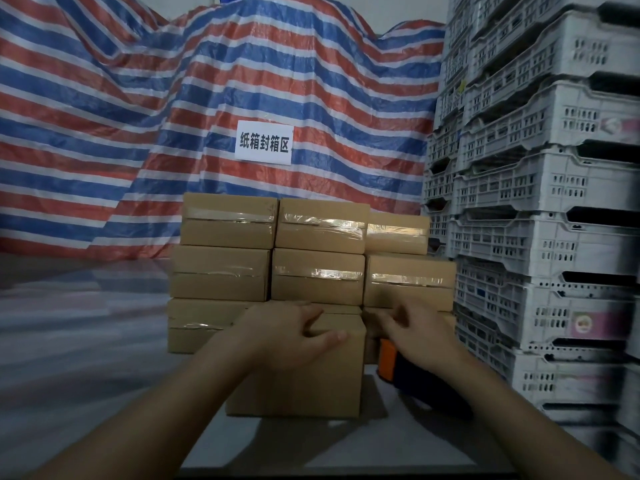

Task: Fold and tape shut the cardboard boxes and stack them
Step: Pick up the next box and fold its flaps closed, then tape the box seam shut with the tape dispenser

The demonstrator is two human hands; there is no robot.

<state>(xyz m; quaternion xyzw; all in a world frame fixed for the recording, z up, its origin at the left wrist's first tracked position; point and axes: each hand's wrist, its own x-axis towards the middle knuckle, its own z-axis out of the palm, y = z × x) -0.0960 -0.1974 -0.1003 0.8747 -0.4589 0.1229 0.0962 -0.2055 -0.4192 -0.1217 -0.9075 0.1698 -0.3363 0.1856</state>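
A plain cardboard box stands on the table in front of me, close to a stack of taped boxes. My left hand grips the box's top far edge, fingers curled over it and thumb along the front face. My right hand hovers at the box's upper right corner with fingers loosely bent; it is blurred and holds nothing that I can make out. An orange and black tape dispenser lies on the table under my right wrist, partly hidden by the arm.
The taped boxes form three rows, three across, against a red, white and blue striped tarp bearing a white paper sign. Tall stacks of grey plastic crates stand close on the right. The grey table stretches to the left.
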